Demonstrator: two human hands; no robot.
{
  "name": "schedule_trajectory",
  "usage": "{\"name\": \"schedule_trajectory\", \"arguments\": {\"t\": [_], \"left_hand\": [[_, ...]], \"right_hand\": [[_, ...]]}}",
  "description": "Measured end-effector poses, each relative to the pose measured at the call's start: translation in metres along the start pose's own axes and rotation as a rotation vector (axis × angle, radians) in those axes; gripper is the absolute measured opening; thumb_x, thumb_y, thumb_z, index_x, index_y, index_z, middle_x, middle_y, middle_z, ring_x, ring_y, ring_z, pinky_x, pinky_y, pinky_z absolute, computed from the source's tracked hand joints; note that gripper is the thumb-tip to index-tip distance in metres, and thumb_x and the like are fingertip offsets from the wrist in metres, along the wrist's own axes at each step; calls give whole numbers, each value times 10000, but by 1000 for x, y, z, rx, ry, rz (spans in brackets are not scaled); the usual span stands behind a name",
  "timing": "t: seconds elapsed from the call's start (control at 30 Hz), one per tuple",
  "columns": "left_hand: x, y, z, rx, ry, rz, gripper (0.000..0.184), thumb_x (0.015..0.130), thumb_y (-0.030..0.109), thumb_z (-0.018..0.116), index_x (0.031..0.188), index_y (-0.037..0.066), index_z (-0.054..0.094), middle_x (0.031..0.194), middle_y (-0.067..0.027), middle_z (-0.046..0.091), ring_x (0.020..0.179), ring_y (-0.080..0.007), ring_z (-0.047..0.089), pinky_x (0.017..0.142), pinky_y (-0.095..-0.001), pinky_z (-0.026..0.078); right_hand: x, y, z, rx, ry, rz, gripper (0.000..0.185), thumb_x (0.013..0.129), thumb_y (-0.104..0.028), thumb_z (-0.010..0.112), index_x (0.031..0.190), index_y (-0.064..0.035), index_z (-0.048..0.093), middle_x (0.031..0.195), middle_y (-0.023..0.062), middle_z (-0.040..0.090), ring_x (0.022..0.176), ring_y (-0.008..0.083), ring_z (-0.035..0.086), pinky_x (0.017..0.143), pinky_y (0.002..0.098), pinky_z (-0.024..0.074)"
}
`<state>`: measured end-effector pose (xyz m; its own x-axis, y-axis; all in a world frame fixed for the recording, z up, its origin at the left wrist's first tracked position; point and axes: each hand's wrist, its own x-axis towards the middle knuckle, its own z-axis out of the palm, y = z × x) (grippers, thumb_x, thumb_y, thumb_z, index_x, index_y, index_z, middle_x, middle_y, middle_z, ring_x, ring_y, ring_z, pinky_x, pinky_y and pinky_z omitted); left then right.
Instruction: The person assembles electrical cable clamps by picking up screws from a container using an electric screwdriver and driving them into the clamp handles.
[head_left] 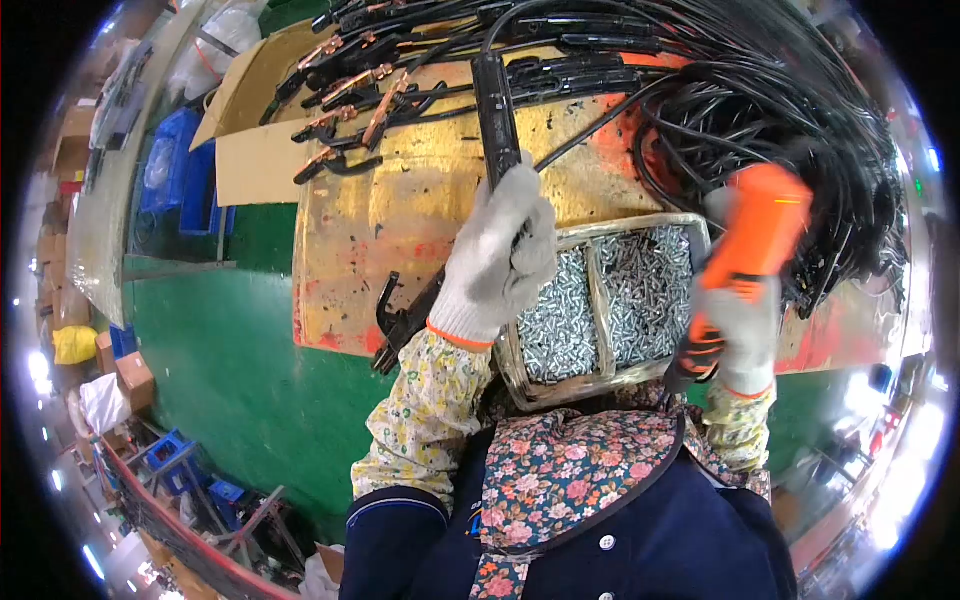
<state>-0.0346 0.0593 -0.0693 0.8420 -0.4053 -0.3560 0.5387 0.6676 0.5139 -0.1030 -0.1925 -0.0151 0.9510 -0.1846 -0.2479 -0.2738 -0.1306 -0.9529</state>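
Observation:
My left hand [505,250], in a grey-white glove with an orange cuff, is closed around a black welding electrode holder handle [494,115]. The handle stands roughly upright in the view, with a cable leaving its top end. Below that wrist, a black jaw piece with a hook [405,318] rests over the table; whether it joins the held handle is hidden. An orange and black power screwdriver [762,220] is gripped in my gloved right hand [742,325], blurred by motion. Between both hands sits a two-compartment tray [603,310] of small metal screws.
Several electrode holders with copper-coloured jaws [380,110] lie across the back of the worn yellow table [400,215]. A heap of black cables [760,120] fills the right side. Beyond the table's left edge are an open cardboard box [262,168] and blue crates [170,165].

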Motion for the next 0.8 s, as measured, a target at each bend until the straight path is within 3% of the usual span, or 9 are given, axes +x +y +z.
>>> {"name": "schedule_trajectory", "arguments": {"t": [0.1, 0.2, 0.33, 0.43, 0.53, 0.63, 0.67, 0.73, 0.8], "left_hand": [[7, 1, -10, -122, -51, -12, 389, 1073, 458, 437, 1335, 192, 546, 716, 21, 517, 417, -62, 342, 336, -229, 276], [6, 8, -11, -174, -75, -22, 385, 1063, 423, 474, 1365, 192, 525, 704, 23, 513, 406, -62, 331, 323, -236, 266], [5, 17, -8, -23, -69, -44, 463, 1011, 212, 605, 1429, 190, 408, 634, 38, 427, 400, -61, 334, 316, -238, 270], [6, 19, -3, 71, -53, -45, 478, 1004, 203, 612, 1432, 179, 402, 633, 33, 430, 407, -60, 350, 326, -234, 285], [7, 17, -6, 61, -39, -43, 537, 984, 180, 638, 1453, 177, 377, 668, 23, 454, 437, -61, 376, 340, -228, 305], [6, 17, -5, 44, -36, -44, 553, 981, 170, 642, 1462, 175, 370, 691, 27, 462, 455, -59, 388, 344, -226, 311], [6, 17, -5, 39, -35, -45, 556, 980, 166, 642, 1465, 174, 370, 698, 29, 464, 461, -57, 391, 345, -225, 313], [6, 18, -6, 21, -49, -52, 552, 982, 166, 641, 1465, 172, 372, 696, 32, 458, 461, -54, 390, 344, -222, 311], [6, 17, -6, 18, -53, -45, 538, 985, 168, 638, 1457, 171, 380, 694, 35, 452, 457, -52, 386, 341, -220, 308]], "right_hand": [[18, -43, 32, 736, 56, -494, 749, 801, -168, 705, 1453, -23, 366, 1022, 77, 519, 779, 123, 501, 606, 277, 449], [26, -69, 60, 821, 129, -681, 661, 901, -127, 644, 1474, -49, 325, 1097, 105, 509, 704, 107, 422, 553, 280, 399], [44, -47, 64, 941, -205, -707, 606, 937, 3, 547, 1496, -79, 326, 1311, 135, 553, 644, 108, 387, 535, 293, 394], [41, -27, 75, 769, -97, -595, 355, 946, -70, 559, 1283, -18, 459, 1195, 113, 546, 685, 114, 398, 569, 284, 385], [50, -8, 69, 23, -29, -821, 136, 959, -132, 551, 981, 2, 563, 1019, 105, 561, 713, 133, 410, 592, 287, 380], [46, -10, 82, 243, 41, -641, 189, 951, -181, 572, 946, 7, 559, 788, 76, 505, 705, 161, 425, 615, 299, 388], [54, 5, 71, -24, 37, -771, 226, 946, -186, 581, 1030, 21, 548, 767, 67, 486, 701, 161, 424, 618, 300, 389], [57, 10, 68, -237, 29, -882, 238, 878, -80, 601, 1081, 36, 557, 796, 84, 513, 708, 182, 487, 639, 322, 437], [53, 3, 74, -2, 14, -783, 254, 777, 84, 620, 1025, 39, 587, 863, 118, 585, 721, 210, 581, 664, 352, 504]]}}
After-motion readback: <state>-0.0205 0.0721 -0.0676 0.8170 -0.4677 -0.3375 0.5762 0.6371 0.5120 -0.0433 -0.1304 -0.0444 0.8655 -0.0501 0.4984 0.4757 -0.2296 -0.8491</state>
